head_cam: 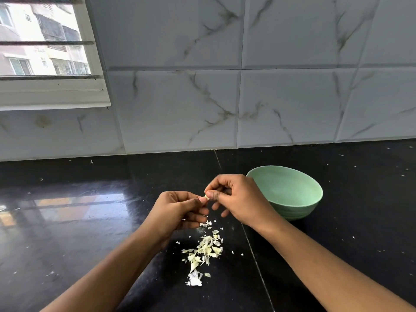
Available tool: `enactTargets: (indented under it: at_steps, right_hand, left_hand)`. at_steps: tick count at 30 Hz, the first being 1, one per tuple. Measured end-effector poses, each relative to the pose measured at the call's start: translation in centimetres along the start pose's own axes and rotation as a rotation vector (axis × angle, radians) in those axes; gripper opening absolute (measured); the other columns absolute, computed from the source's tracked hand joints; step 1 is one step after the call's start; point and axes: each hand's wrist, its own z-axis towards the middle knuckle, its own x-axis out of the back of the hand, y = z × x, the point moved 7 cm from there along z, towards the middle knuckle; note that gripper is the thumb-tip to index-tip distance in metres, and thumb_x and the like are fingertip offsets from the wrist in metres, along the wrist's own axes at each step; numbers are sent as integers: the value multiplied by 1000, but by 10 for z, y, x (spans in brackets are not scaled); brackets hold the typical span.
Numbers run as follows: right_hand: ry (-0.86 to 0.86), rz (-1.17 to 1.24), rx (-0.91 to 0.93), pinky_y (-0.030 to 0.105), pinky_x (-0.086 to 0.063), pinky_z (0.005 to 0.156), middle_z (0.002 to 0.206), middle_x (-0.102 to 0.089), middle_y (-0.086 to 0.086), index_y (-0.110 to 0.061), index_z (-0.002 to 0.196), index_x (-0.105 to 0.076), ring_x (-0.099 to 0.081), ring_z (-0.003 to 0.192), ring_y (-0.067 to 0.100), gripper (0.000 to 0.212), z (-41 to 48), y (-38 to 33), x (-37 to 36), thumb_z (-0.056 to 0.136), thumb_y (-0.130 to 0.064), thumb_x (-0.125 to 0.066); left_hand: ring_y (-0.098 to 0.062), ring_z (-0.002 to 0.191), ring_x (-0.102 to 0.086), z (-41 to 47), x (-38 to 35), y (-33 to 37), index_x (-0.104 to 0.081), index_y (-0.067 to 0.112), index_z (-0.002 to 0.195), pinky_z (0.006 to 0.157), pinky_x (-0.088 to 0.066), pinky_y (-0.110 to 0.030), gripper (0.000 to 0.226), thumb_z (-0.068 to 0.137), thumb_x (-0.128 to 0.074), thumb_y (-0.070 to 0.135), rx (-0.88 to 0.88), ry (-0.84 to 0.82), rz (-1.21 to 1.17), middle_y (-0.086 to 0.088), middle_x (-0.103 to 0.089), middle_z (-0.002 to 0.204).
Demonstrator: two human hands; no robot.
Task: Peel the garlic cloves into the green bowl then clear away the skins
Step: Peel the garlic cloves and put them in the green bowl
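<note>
My left hand (180, 210) and my right hand (236, 199) meet above the black counter, fingertips pinched together on a small pale garlic clove (206, 197). Most of the clove is hidden by the fingers. Just right of my right hand stands the green bowl (292, 194), its visible inside showing no cloves; the hand covers its near-left part. Below the hands a heap of pale garlic skins (206, 248) lies on the counter, with a white papery scrap (194, 281) at its near end.
The black stone counter (78, 221) runs back to a marble-tiled wall (225, 97). Small skin flecks are scattered across it, also on the right side (380, 251). A window (45, 52) sits at the upper left.
</note>
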Motion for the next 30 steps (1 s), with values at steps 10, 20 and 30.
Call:
enactTargets:
  at_steps: [10,20,30]
  right_hand:
    - [12,162,-97,25,-56,54,81,-72,8,-7,87,-66,-68,65,11,3,3,10,2,88,-7,-63]
    - [-5,183,-116,25,-56,54,84,-71,12,-7,87,-65,-68,66,12,2,3,11,1,88,-6,-63]
    - [-14,187,-111,24,-54,53,81,-71,11,-11,83,-65,-68,64,11,6,3,10,1,87,-7,-64]
  left_hand:
    - [-9,53,-62,2,12,14,-69,12,79,53,-52,-25,8,82,-70,4,-105,-18,264,-3,-69,65]
    - [10,65,-62,-1,8,27,-72,37,78,65,-50,-16,8,75,-77,31,-356,-17,1081,25,-65,62]
    - [7,82,-64,-3,9,33,-66,41,100,71,-52,-22,18,83,-69,36,-583,53,1230,25,-69,89]
